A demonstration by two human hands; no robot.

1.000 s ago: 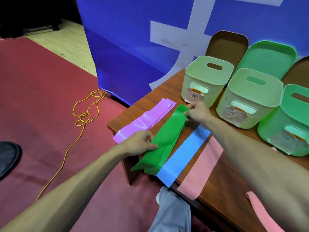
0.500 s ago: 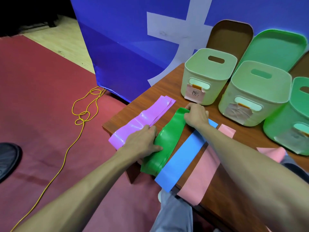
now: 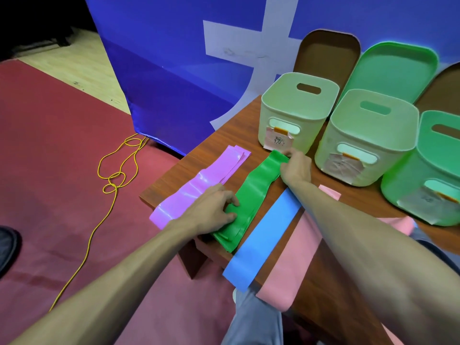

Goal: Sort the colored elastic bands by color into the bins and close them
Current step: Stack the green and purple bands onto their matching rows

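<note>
We judge the gathering step in hand: the green band lies on the table, our right hand pinching its far end, our left hand gripping its near half with curled fingers, so next we fold it and lift it into a bin.

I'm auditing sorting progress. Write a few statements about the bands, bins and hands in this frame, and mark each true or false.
1. Both the left hand and the right hand are on the green band. True.
2. The leftmost bin has its lid on. False: it stands open.
3. The purple band lies on the table, outside any bin. True.
4. The blue band lies between the purple band and the green band. False: it lies between the green band and the pink band.
</note>
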